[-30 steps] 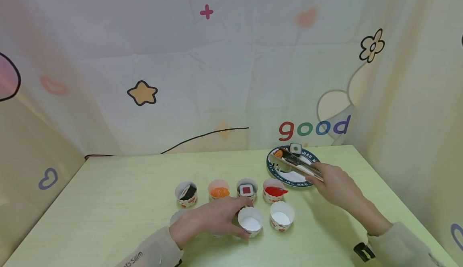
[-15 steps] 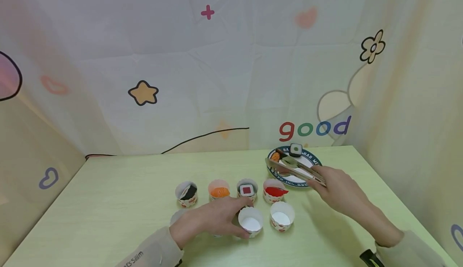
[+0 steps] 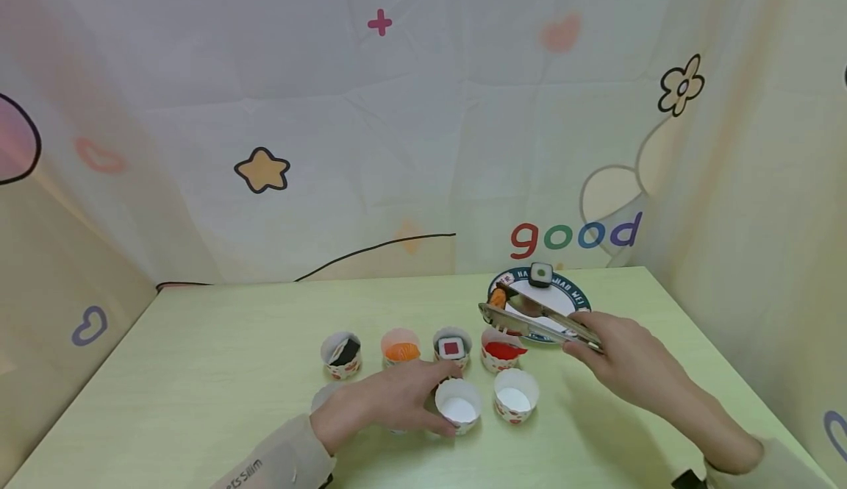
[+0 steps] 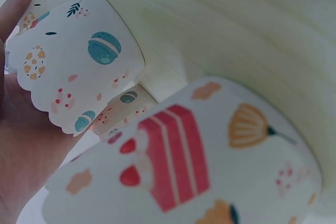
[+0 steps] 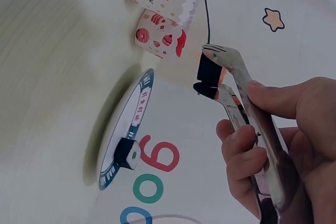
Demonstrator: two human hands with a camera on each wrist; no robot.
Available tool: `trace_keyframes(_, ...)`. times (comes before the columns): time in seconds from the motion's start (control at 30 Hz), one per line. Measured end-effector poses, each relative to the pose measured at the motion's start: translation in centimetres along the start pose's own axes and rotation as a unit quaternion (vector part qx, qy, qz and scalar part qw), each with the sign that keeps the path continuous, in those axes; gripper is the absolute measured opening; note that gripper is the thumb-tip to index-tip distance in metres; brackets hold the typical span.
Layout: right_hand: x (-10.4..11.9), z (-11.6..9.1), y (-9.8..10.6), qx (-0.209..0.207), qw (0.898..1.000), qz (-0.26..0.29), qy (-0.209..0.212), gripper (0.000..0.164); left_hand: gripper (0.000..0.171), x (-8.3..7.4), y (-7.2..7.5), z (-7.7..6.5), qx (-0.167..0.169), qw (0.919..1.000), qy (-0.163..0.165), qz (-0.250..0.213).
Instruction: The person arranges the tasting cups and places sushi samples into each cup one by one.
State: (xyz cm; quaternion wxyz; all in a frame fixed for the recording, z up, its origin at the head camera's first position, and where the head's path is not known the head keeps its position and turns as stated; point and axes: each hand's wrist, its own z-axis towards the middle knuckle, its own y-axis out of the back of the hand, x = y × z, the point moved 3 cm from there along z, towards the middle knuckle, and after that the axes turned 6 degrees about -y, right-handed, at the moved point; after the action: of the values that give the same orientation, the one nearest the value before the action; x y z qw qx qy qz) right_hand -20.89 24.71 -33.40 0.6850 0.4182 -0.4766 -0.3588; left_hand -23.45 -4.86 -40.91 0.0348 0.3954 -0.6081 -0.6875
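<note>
My right hand (image 3: 629, 357) grips metal food tongs (image 3: 549, 321). Between the tong tips is a toy sushi piece (image 3: 496, 298), orange with a black wrap; the right wrist view shows its black side (image 5: 209, 71). It is raised over the near left edge of a blue-rimmed plate (image 3: 577, 292). A toy sushi roll (image 3: 541, 274) with a green centre sits at the plate's far side. My left hand (image 3: 397, 399) has thumb and fingers round a white paper cup (image 3: 459, 405) in the front row, and its forearm covers part of that row.
In the back row, paper cups hold a black-and-white piece (image 3: 344, 353), an orange piece (image 3: 401, 352), a red-centred roll (image 3: 451, 348) and a red piece (image 3: 504, 351). Another paper cup (image 3: 516, 397) stands right of the held one. Behind the table hangs a printed curtain (image 3: 370, 143).
The tongs have lifted the orange-and-black sushi piece from the plate and moved slightly left and nearer, with the right hand moving toward me. The left hand has stayed at its cup.
</note>
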Motion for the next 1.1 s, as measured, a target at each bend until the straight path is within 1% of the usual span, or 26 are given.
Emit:
trace_keyframes(0.07,0.2,-0.2,0.1,0.002,1.000,0.002,0.003,0.031,0.071,0.0,0.0,0.0,0.000,1.0000,0.000,0.002)
trace_keyframes(0.3,0.6,-0.6,0.5,0.001,0.999,0.008,0.032,0.026,0.072,0.0,0.0,0.0,0.001,1.0000,0.003,0.006)
trace_keyframes(0.5,0.9,-0.8,0.6,0.028,0.999,0.025,0.031,0.029,0.074,-0.1,0.0,0.0,0.000,0.9999,0.002,0.015)
trace_keyframes(0.63,1.1,-1.1,0.7,0.040,0.998,0.033,0.035,0.029,0.076,0.0,0.0,0.1,0.000,0.9998,-0.001,0.018)
trace_keyframes(0.8,1.4,-1.5,0.9,0.052,0.997,0.044,0.045,0.028,0.074,0.0,-0.1,0.1,-0.001,0.9999,-0.004,0.011)
trace_keyframes(0.93,1.7,-1.8,0.9,0.059,0.996,0.046,0.058,0.024,0.073,0.0,0.0,0.0,-0.004,0.9999,-0.008,0.007)
trace_keyframes(1.1,2.0,-2.1,0.7,0.084,0.993,0.059,0.067,0.025,0.069,-0.1,0.0,0.0,-0.006,1.0000,-0.007,-0.001)
